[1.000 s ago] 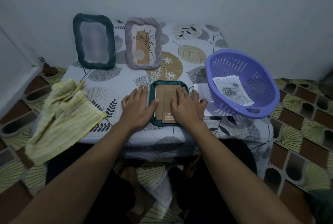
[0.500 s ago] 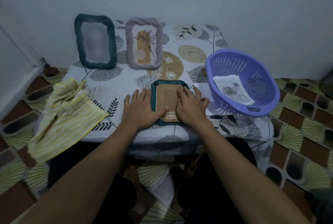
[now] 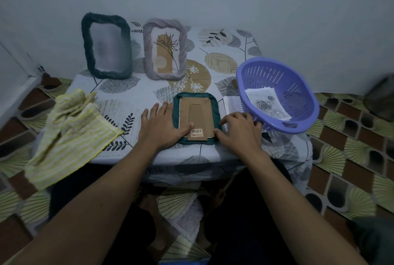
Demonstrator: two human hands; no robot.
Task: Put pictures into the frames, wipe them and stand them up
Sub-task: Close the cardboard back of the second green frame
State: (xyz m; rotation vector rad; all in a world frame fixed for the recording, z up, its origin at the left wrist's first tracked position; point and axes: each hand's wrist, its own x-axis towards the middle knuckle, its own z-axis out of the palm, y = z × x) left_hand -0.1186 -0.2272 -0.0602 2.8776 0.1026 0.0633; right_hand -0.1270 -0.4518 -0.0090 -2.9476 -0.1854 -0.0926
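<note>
Flat and straight-fingered, the left hand [image 3: 158, 128] pressed on the face-down teal frame [image 3: 196, 96] at picture centre, thumb on its cardboard back [image 3: 198, 113]. The right hand [image 3: 238, 130] curled against the frame's right rim; whether it gripped, I cannot tell. Dark frame [image 3: 84, 47] and lilac frame [image 3: 147, 51] stood upper left.
</note>
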